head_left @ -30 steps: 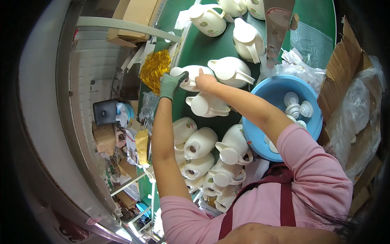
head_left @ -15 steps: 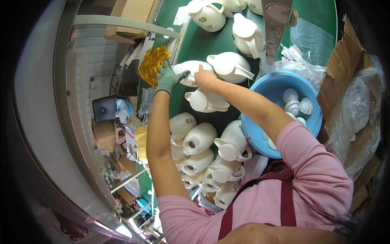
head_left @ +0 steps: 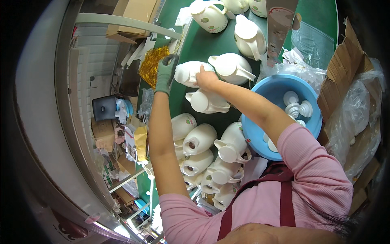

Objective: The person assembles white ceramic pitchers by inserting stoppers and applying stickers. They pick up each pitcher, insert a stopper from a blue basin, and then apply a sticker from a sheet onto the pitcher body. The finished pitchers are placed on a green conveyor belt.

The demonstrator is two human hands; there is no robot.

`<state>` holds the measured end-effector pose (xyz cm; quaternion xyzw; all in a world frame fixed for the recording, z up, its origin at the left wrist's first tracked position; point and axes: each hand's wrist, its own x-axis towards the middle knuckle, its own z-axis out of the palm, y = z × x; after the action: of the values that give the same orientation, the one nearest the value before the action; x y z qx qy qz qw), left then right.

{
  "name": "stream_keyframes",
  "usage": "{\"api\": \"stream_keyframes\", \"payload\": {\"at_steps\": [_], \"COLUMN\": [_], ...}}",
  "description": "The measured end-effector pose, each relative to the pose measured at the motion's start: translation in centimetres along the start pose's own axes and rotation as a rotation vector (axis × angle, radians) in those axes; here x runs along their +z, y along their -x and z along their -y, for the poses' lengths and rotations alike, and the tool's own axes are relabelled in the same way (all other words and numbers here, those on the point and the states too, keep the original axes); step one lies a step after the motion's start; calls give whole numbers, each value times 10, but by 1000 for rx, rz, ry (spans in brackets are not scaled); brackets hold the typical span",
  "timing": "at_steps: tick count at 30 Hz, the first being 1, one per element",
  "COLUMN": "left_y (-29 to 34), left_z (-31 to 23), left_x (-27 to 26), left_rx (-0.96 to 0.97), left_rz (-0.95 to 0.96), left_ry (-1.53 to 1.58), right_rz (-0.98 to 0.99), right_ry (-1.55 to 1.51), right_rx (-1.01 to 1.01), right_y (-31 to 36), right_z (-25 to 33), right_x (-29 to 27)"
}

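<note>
Head view, my left hand: in a grey-green glove, the left hand [head_left: 165, 75] has its fingers bent; I cannot tell whether anything is pinched between them. It overlaps the right edge of the gold tinsel bundle [head_left: 149, 69].
Head view, my right hand: bare, the right hand [head_left: 208, 79] lies on the near jug with its index finger stretched along the body and the other fingers curled; whether they grip it I cannot tell.
Near jug: white, this near jug [head_left: 186, 73] is on the green bench [head_left: 221, 40], between my two hands, just right of the glove.
Jugs close by: a white jug [head_left: 233, 67] sits beyond my right hand, and another jug [head_left: 202, 101] is just below it, nearer to me.
Jug cluster: closer to my body, the crowded jugs [head_left: 200, 139] touch one another; some show dark round mouths, others white tops.
Blue basin: to my right, partly behind my forearm, the blue basin [head_left: 276, 91] holds white ribbed pieces [head_left: 292, 110].
Far right: torn cardboard [head_left: 340, 67] stands beside crumpled clear plastic [head_left: 352, 116].
</note>
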<state>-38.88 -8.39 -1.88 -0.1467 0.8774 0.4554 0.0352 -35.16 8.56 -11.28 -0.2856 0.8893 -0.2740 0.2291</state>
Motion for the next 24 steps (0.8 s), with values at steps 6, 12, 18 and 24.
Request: {"api": "stream_keyframes", "payload": {"at_steps": [6,12,18,24], "left_y": [5,18,66,166], "left_z": [9,2,-6,-5], "left_x": [10,13,25,38], "left_rx": [-154,629,633,315], "left_rz": [213,627,85,345], "left_ry": [-856,-1541,-1405,-1076], "right_rz": [-51,87,27,-415], "right_ry": [-37,49,-127,-444], "right_rx": [-20,-73,-58,-40], "right_y": [-4,-7,-3,104], "right_z": [-4,-6,-23,-3], "right_x": [9,-2,-3,19]}}
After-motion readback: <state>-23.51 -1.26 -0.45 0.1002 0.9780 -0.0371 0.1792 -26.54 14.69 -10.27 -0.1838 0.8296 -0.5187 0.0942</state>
